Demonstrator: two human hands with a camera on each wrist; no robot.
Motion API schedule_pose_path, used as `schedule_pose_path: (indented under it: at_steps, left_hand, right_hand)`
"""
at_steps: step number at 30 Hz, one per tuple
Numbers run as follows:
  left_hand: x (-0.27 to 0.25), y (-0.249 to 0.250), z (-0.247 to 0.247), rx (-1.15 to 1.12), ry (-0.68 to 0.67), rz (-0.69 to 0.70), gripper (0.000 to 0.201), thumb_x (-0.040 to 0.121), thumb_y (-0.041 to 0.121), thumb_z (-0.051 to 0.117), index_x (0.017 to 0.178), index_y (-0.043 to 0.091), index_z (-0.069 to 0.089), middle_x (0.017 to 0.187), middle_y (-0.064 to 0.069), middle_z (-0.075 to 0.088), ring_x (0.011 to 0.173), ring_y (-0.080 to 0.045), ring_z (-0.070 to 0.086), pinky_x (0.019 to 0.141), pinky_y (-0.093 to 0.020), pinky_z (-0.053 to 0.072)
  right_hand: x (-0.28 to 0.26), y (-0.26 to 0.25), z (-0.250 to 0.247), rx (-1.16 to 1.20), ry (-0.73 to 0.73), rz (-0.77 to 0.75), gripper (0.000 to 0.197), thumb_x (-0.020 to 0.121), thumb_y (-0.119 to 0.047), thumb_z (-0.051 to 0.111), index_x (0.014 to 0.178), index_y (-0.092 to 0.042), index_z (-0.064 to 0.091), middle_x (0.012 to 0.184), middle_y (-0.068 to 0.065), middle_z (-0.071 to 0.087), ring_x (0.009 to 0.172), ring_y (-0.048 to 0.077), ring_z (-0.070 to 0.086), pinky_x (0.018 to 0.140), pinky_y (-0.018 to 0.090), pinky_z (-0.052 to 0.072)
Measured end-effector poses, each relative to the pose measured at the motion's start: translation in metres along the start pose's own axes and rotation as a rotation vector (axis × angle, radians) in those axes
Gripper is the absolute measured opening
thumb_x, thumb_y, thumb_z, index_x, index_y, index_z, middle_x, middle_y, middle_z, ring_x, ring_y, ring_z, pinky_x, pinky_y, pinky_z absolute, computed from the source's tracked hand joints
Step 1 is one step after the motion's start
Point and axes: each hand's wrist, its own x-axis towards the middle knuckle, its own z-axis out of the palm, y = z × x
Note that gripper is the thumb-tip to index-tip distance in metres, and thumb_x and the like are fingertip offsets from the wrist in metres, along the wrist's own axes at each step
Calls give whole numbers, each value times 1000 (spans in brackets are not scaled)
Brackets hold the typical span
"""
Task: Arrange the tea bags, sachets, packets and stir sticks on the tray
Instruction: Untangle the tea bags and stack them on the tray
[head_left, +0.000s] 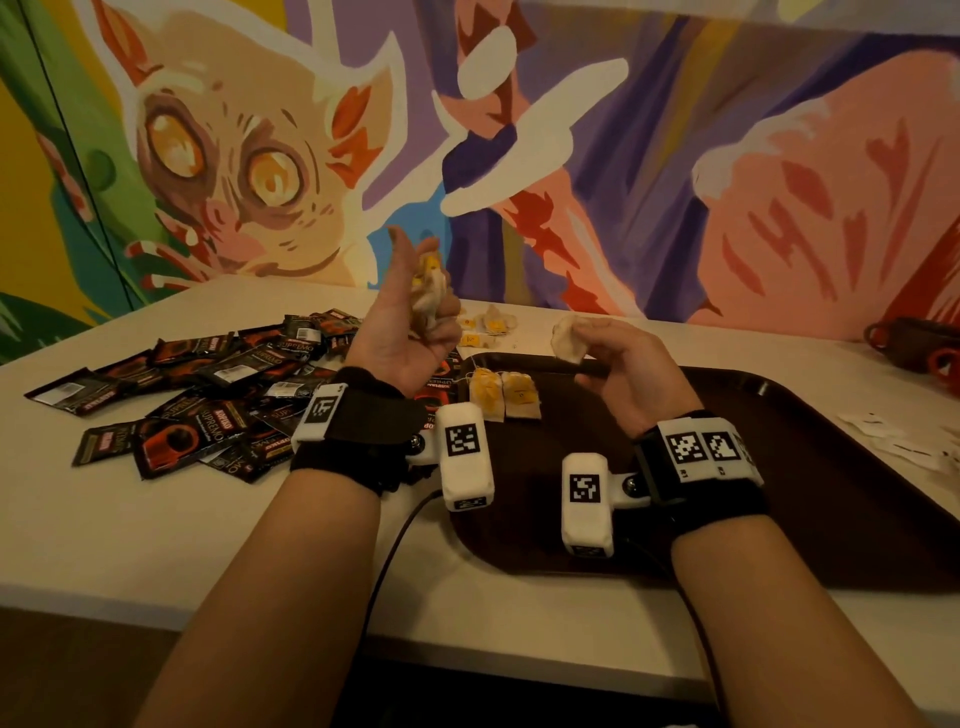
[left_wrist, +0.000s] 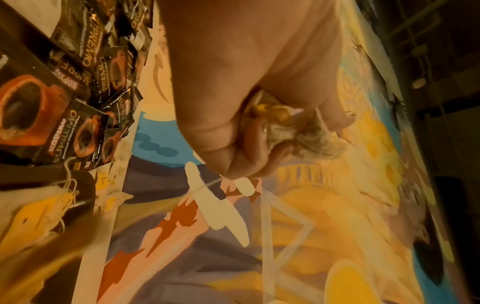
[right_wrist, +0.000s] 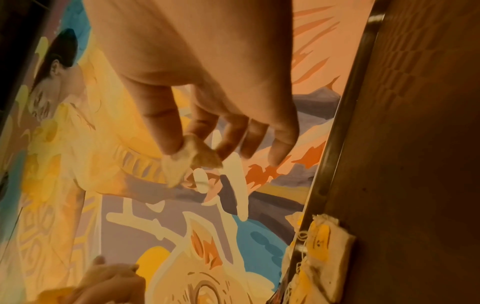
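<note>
Red mugs (head_left: 935, 353) cut off (right edge), possibly two.

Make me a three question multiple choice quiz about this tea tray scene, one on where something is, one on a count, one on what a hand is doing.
1. Where does the pile of black coffee sachets lie?
A. On the table left of the tray
B. Stacked in the middle of the tray
C. In the right hand

2. How many tea bags lie flat side by side on the brown tray?
A. None
B. Two
C. Six

3. What is the right hand doing?
A. Lying flat on the table
B. Pinching a single tea bag above the tray
C. Gripping a sachet

Answers:
1 A: the head view shows the sachets spread on the table to the tray's left.
2 B: a pair of yellow-tagged tea bags lies at the tray's far left.
3 B: thumb and fingers pinch a pale tea bag; the left hand grips a bunch.
</note>
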Motion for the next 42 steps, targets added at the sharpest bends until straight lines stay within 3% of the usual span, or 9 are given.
schedule_pose_path:
  at_steps: [4, 9, 14, 17, 22, 27, 31, 34, 42]
  left_hand:
    - [-2, -1, 4, 163, -30, -67, 44, 89, 60, 42, 110, 24, 54, 57, 11, 46, 39, -1, 32, 35, -14, 20]
    - [-2, -3, 5, 424, -28, -103, 39, 86, 55, 53, 69, 20, 48, 60, 5, 42, 37, -4, 36, 36, -14, 22]
    - [-7, -3, 13, 499, -47, -90, 38, 97, 36, 47, 102, 0, 57, 50, 8, 57, 35, -2, 47, 34, -12, 35]
    - [-6, -6, 12, 518, -58, -52, 29, 97, 33, 50, 85, 7, 57, 58, 6, 56, 37, -3, 47, 36, -12, 35]
    - [-10, -12, 15, 596, -172, -53, 24, 94, 4, 51, 116, 7, 60, 60, 10, 64, 49, 2, 57, 46, -10, 43]
    - [-11, -16, 17, 623, -299, -122, 32, 89, -8, 51, 117, 3, 61, 85, -6, 71, 64, -5, 66, 55, -14, 49]
    - [-5, -22, 14, 714, -259, -88, 22, 87, -3, 58, 107, 3, 65, 95, -10, 69, 87, -15, 66, 82, -26, 54]
    - [-3, -23, 13, 702, -123, -60, 10, 86, 1, 62, 86, 11, 64, 84, -7, 66, 79, -13, 61, 75, -24, 50]
    - [-5, -22, 14, 714, -238, -81, 18, 86, 1, 62, 101, 10, 65, 93, -6, 69, 87, -12, 65, 81, -24, 53]
  right_hand:
    - [-1, 0, 2, 34, -122, 6, 11, 90, -8, 53, 87, -13, 64, 97, 5, 67, 104, 22, 59, 83, 33, 44]
    - [-6, -3, 8, 180, -184, 36, 13, 91, -8, 51, 85, -11, 62, 76, -1, 71, 78, 13, 61, 74, 26, 42]
    - [-7, -5, 5, 312, -202, 101, 12, 91, -8, 50, 92, -10, 62, 75, 1, 63, 73, 13, 52, 74, 27, 41]
    - [-5, -6, 4, 308, -286, 119, 19, 92, -5, 43, 101, -9, 58, 72, 1, 58, 69, 12, 51, 69, 24, 41]
    - [-1, -4, 6, 349, -393, 153, 34, 81, 2, 41, 109, -12, 55, 72, 2, 57, 60, 10, 52, 54, 18, 44]
    - [-3, -5, 9, 418, -409, 213, 41, 74, 2, 42, 111, -6, 55, 81, 8, 55, 54, 8, 51, 48, 15, 44]
    - [-5, -4, 12, 442, -414, 263, 42, 73, 3, 44, 114, -1, 53, 85, 10, 56, 54, 8, 53, 49, 13, 44]
    - [-5, -4, 13, 432, -381, 275, 32, 75, 4, 44, 105, -3, 51, 84, 10, 53, 54, 9, 55, 49, 13, 45]
    - [-7, -7, 17, 460, -344, 283, 35, 88, 12, 27, 98, -2, 57, 82, 9, 59, 48, 5, 50, 44, 11, 39]
